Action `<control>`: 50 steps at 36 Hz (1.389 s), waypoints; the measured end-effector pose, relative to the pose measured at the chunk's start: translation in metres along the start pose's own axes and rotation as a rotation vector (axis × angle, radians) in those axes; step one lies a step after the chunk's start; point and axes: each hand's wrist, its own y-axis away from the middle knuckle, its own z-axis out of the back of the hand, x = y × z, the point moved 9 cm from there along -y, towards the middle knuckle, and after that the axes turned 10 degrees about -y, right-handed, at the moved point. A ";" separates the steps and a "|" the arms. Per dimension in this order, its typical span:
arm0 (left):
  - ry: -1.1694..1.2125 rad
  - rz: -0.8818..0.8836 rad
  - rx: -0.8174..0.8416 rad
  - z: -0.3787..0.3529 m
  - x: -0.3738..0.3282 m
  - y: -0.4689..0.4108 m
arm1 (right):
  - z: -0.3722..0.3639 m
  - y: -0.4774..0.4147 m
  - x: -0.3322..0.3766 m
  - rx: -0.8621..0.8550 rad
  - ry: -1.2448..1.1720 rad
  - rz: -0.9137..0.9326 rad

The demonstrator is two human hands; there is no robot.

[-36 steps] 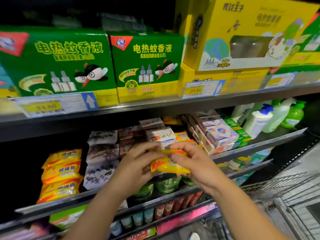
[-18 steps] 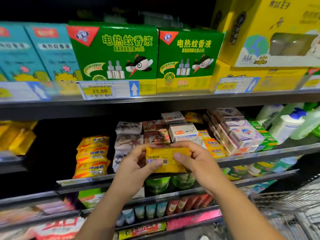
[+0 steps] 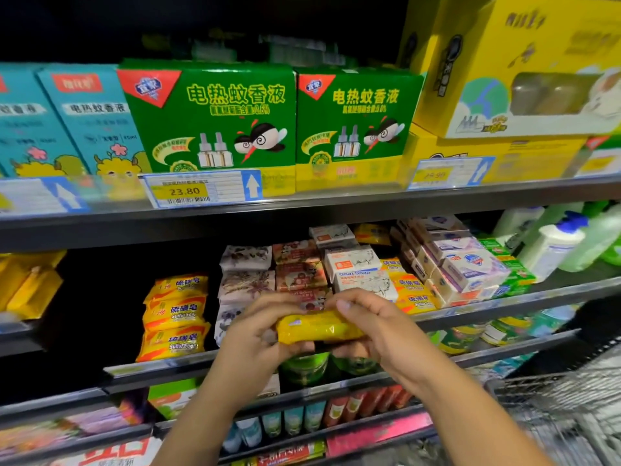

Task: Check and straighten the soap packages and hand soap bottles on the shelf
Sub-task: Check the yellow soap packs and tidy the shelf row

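Note:
A yellow soap package (image 3: 317, 327) is gripped at both ends in front of the soap shelf (image 3: 504, 306): my left hand (image 3: 250, 344) holds its left end, my right hand (image 3: 376, 327) its right end. It lies flat, edge toward me. On the shelf behind are a stack of yellow sulfur soap packs (image 3: 174, 316), floral soap packs (image 3: 245, 280), goat soap boxes (image 3: 356, 267), more yellow sulfur soaps (image 3: 411, 292), and white soap boxes (image 3: 467, 267). Hand soap bottles (image 3: 554, 243) stand at the shelf's right end.
Above, green mosquito-liquid boxes (image 3: 215, 119), blue boxes (image 3: 90, 122) and yellow boxes (image 3: 510, 62) fill the upper shelf with price tags (image 3: 201, 190). Lower shelves hold green jars (image 3: 304, 366) and small tubes. A wire shopping cart (image 3: 568, 408) stands at the lower right.
The yellow package has been turned from showing its flat back face to lying edge-on between my hands, slightly lower. The view shifted a little left.

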 end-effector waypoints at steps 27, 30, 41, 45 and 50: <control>0.164 0.026 0.004 -0.018 -0.010 -0.010 | 0.013 0.015 0.016 -0.057 0.039 0.060; 0.144 0.061 -0.020 -0.014 -0.007 -0.011 | 0.014 0.016 0.020 -0.029 0.228 0.097; 0.194 0.194 -0.039 -0.004 -0.012 -0.014 | 0.008 0.012 0.024 -0.045 0.659 0.237; 0.191 0.200 -0.035 -0.005 -0.019 -0.017 | 0.000 0.012 0.014 -0.030 0.614 0.232; 0.169 0.198 0.009 -0.014 -0.037 -0.020 | -0.004 0.012 -0.001 0.008 0.517 0.158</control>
